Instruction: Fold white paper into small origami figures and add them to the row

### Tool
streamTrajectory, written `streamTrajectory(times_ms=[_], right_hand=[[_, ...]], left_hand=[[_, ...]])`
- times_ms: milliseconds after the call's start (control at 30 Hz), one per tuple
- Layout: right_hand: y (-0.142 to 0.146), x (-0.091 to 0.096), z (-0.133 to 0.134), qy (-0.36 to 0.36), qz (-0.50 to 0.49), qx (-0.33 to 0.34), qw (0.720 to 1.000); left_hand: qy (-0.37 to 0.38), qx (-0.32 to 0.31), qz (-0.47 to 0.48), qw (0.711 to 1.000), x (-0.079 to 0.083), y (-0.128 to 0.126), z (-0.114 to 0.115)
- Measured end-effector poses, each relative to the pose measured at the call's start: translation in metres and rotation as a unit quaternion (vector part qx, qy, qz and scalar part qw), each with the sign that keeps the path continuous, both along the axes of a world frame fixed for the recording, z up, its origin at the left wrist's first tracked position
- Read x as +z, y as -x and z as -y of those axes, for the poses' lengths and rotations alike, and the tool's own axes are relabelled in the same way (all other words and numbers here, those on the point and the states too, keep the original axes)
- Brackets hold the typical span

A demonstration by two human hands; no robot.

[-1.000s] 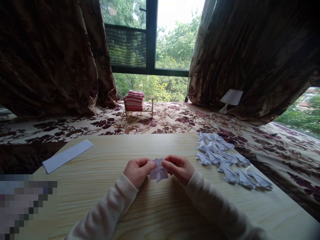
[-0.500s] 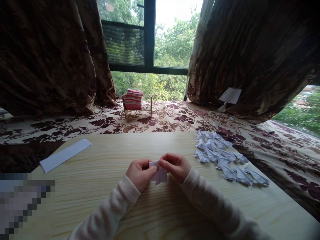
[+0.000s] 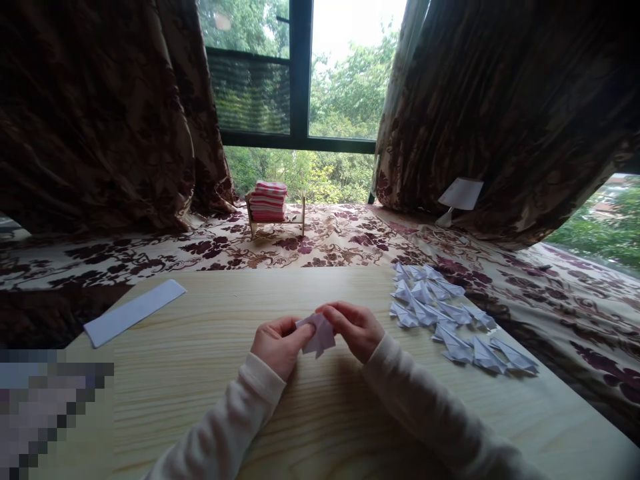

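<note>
A small piece of folded white paper (image 3: 320, 337) is held up between my two hands, over the middle of the wooden table (image 3: 210, 413). My left hand (image 3: 277, 347) pinches its left side, thumb on the near face. At its upper right edge are the bent fingers of my right hand (image 3: 354, 328), closed on the paper; their tips are partly hidden behind it. Several folded white paper pieces (image 3: 423, 313), pointed in shape, lie in overlapping rows to the right of my hands.
On the table's left lies a white paper strip stack (image 3: 135, 312). Beyond the table, a patterned cloth (image 3: 340, 240) carries a small wooden stand (image 3: 278, 223) with striped red-and-white cloths (image 3: 269, 202), and a small white lamp (image 3: 461, 193). A pixelated patch covers the lower left corner.
The folded paper has tilted and shows more of its face. My right hand's thumb has moved up along its top edge, while my left hand keeps its pinch.
</note>
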State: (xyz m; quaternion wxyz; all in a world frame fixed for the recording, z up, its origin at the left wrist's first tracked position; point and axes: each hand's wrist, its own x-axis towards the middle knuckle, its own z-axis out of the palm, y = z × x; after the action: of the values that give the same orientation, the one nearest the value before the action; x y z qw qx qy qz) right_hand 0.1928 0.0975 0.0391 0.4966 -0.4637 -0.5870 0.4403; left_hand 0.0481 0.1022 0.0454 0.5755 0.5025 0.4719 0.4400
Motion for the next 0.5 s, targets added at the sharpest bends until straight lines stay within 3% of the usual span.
streamTrajectory(times_ms=[167,267,367,433,500], right_hand=[[-0.004,-0.004,-0.002,0.003,-0.039,0.045,0.998],[-0.006,-0.001,-0.001,-0.117,0.024,-0.038,0.992],[-0.01,0.009,0.005,-0.323,0.169,-0.139,0.921],[-0.011,0.015,0.009,-0.414,0.248,-0.14,0.864],[-0.011,0.019,0.013,-0.462,0.292,-0.125,0.828]], left_hand=[[0.003,0.031,0.042,0.999,-0.006,-0.001,-0.003],[-0.019,0.052,0.028,0.998,-0.005,0.002,-0.005],[-0.035,0.076,0.0,0.996,0.001,0.007,-0.006],[0.007,0.055,0.012,0.998,0.005,0.007,-0.004],[0.083,0.011,0.075,0.994,0.008,0.006,-0.002]])
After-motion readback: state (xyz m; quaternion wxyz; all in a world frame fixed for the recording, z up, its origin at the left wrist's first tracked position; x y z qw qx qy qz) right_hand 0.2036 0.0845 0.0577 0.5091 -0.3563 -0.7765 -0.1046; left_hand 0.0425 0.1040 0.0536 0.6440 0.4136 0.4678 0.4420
